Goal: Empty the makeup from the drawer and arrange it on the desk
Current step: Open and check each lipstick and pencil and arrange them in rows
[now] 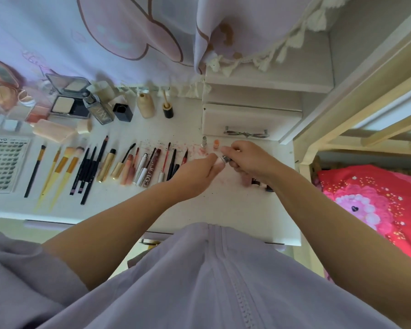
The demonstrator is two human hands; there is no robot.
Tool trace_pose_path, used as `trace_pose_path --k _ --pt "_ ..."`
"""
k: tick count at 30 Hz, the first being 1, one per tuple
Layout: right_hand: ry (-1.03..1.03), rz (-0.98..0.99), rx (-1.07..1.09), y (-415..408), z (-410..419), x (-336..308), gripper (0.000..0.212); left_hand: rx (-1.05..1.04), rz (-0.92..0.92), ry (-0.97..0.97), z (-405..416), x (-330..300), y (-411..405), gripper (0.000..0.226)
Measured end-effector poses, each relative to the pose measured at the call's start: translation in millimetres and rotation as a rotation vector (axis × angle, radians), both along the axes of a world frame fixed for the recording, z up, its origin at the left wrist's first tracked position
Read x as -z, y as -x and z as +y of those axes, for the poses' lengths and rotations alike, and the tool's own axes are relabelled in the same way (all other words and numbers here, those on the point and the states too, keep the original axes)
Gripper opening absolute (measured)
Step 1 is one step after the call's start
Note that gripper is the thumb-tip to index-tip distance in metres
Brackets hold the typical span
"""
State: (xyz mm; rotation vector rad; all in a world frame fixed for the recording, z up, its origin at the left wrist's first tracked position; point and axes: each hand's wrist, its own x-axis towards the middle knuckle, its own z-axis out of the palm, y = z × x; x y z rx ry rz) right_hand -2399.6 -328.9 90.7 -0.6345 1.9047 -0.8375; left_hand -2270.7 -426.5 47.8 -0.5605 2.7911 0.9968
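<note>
Crosswise, small tube (225,159) lying left-right, both hands' fingers (217,160) pinching its ends

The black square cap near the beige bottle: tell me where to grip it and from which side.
Pinch the black square cap across two opposite flat walls, coming from above. It stands apart from the beige bottle and the grey tube, so fingers probably fit on both sides.

Single head-worn view, wide angle, aimed forward and steeply down

Looks from above the person's chest onto the white desk (223,210), close in; both forearms run up from the lower frame to the left hand (197,172) and right hand (249,160) near centre. Curtain (128,32) fills the top edge, red bedding (377,198) the right; edges bend with lens distortion
</note>
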Motion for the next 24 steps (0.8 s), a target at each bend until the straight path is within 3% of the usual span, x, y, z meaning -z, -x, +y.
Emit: trace_pose_path --k 5,10,14,18,22,24 --pt "0.049 -0.066 -0.078 5.2 14.3 -18.4 0.02 0.038 0.017 -0.054 -3.6 -13.5 -0.5 0.028" --pt "-0.084 0.086 -0.111 -4.2 17.5 -27.8 0.048 0.095 -0.009 0.021 -9.4 -20.4 -7.9 0.035" --pt "-0.011 0.007 -0.131 -19.2 20.0 -31.7 0.014 0.128 -0.027 0.022 -13.3 -23.9 -27.9 0.026" --pt "-0.041 -0.047 -0.092 -33.4 14.7 -37.4 0.037 0.16 -0.029 0.055 -18.7 -28.5 -43.7 0.03" --pt "0.043 -0.078 -0.083 -49.3 10.7 -34.8 0.009 0.149 -0.028 0.064 -24.8 -29.2 -60.1 0.03" --pt "0.061 -0.154 -0.079 -52.5 11.8 -36.7 0.008 0.146 -0.01 0.07 -27.8 -29.4 -66.9 0.028"
